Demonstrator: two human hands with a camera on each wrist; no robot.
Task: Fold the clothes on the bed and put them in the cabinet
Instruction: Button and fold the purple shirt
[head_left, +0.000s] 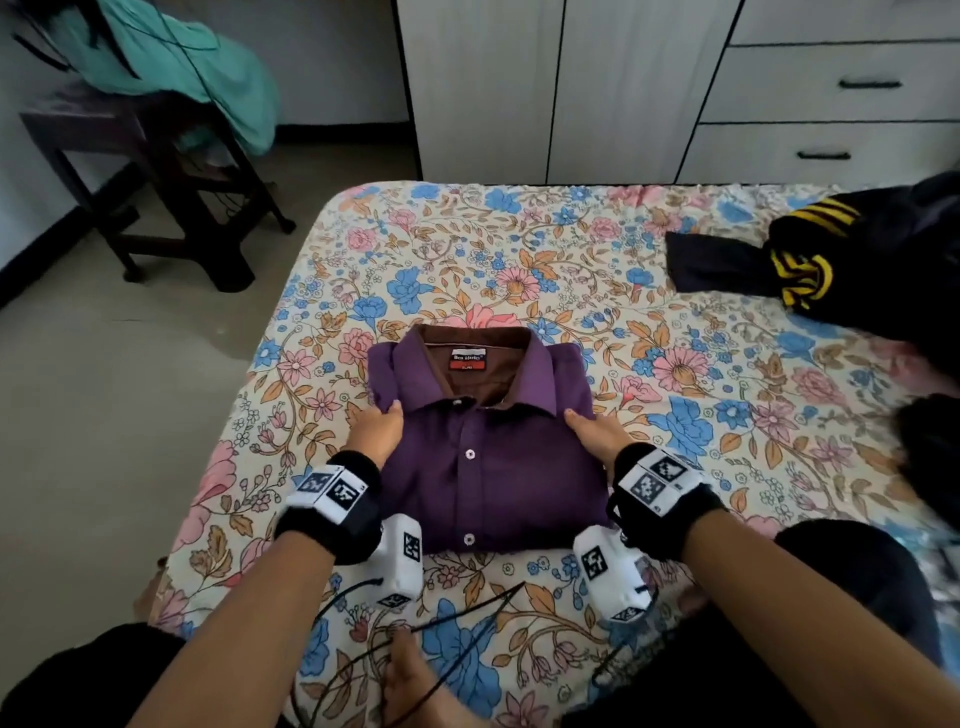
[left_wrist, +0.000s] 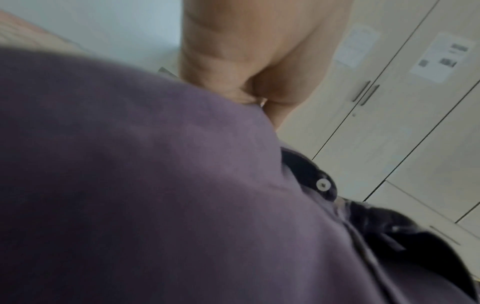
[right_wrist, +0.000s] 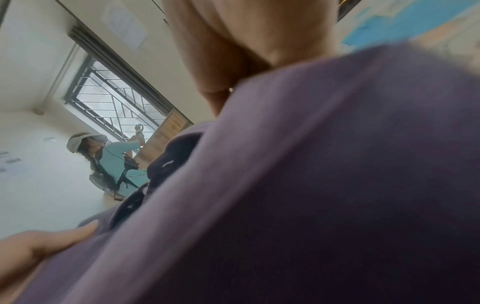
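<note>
While my left hand (head_left: 375, 427) and right hand (head_left: 597, 431) pinched the folded purple shirt (head_left: 483, 441) by its sides on the bed (head_left: 519, 249), I judged uneven lifting could spill the folds.

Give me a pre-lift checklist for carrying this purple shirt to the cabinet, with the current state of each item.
1. Purple shirt folded into a neat rectangle, collar up: ok.
2. Left hand grips the shirt's left edge, thumb on top: ok.
3. Right hand grips the right edge, thumb on top: ok.
4. Fingers fully under the fold on both sides: cannot tell, hidden by fabric.
5. Cabinet doors open to receive it: not ok, shut.
6. Dark garment on the bed folded: not ok, still crumpled.
</note>
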